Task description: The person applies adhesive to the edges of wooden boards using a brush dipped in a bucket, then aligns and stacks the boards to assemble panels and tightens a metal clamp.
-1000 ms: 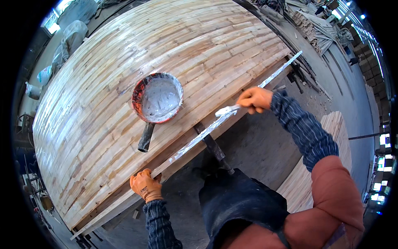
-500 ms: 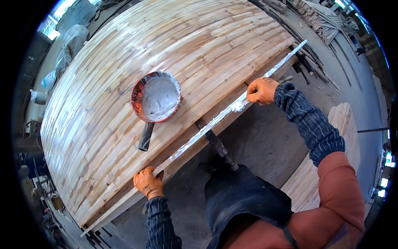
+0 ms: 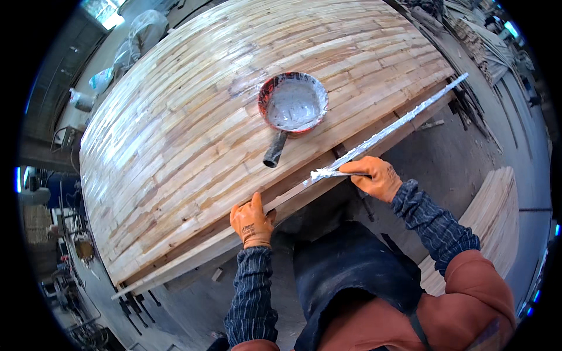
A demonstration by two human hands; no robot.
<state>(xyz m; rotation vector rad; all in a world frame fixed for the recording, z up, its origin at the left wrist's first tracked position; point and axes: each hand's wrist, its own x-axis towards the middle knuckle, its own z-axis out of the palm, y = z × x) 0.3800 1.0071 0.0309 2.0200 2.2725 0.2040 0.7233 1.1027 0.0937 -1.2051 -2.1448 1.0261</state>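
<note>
Head view: we spread white filler along the long wooden strip (image 3: 304, 190).
Our left hand (image 3: 252, 221) clamps the strip at the panel's (image 3: 193, 134) edge; our right hand (image 3: 374, 177) grips a putty knife (image 3: 328, 172). Next, we judge, reloading from the pan (image 3: 293, 104).

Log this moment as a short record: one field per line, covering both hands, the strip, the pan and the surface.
left hand: gloved left hand pressing on the near end of the strip, fingers closed over its edge
right hand: gloved right hand holding a scraper loaded with white paste against the strip
strip: long thin wooden strip lying along the panel's near edge, coated white on its far part
pan: pan of white paste on the panel, handle toward the person
surface: large panel of glued wood slats
</note>
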